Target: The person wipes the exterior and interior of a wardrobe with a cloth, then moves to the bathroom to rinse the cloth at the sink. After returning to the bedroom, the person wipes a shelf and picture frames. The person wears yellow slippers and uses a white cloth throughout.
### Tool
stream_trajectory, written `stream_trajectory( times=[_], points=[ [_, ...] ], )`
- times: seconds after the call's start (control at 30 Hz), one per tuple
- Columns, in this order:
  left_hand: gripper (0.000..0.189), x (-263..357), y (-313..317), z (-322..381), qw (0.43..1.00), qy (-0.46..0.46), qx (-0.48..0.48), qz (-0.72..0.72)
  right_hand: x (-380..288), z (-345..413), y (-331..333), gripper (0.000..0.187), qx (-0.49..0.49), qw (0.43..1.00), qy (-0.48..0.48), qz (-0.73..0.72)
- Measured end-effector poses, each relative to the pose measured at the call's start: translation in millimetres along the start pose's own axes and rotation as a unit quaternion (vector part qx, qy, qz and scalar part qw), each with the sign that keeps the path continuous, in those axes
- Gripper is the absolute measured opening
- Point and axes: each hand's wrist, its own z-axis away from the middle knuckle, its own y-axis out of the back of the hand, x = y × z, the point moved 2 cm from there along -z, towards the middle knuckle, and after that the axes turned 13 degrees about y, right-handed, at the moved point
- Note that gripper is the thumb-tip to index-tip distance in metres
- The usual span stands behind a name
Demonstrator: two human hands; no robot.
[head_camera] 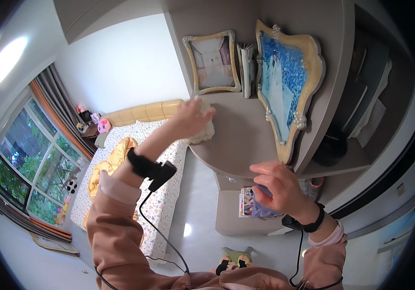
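Note:
My left hand (193,117) lies spread on a cream-white cloth (206,127) at the left edge of a rounded grey-brown shelf (240,141). Whether its fingers grip the cloth is hard to see. My right hand (274,186) hovers in front of the shelf's right part with bent, parted fingers and holds nothing. Behind the cloth a gold-and-silver picture frame (215,63) leans against the back panel. Beside it stand several thin books (248,70). On the right, a large curved frame with pearl-like beads (310,76) leans against the side panel.
Below the shelf, magazines (245,203) and a purple cloth (263,210) lie on a lower shelf. A dark round object (330,146) sits in the right-hand compartment. A bed (164,203) stands at the left. Cables hang from both wrists, and my feet are on a small stool (249,250).

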Motion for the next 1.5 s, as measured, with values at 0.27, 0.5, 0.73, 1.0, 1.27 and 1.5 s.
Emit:
stream_trajectory(
  times=[0.27,0.5,0.73,1.0,1.27,1.5],
  points=[
    [0.074,-3,-40,-69,0.984,-0.091,-0.147,-0.040,1,0,-2,0.024,0.031,0.999,0.001,-0.013],
    [0.070,36,-33,-56,0.968,-0.137,-0.203,-0.046,1,2,-4,0.022,0.043,0.999,-0.001,0.000],
    [0.067,81,-23,12,0.929,-0.266,-0.255,-0.030,4,7,-6,0.024,0.062,0.997,-0.003,-0.043],
    [0.057,83,-17,86,0.907,-0.364,-0.199,0.069,11,16,-5,0.042,0.108,0.984,0.069,-0.127],
    [0.059,56,-12,133,0.885,-0.411,-0.107,0.190,11,22,-4,0.040,0.107,0.984,0.055,-0.134],
    [0.049,-6,-47,191,0.621,0.032,-0.171,0.765,11,24,-8,0.036,0.118,0.986,0.013,-0.120]
  ],
)
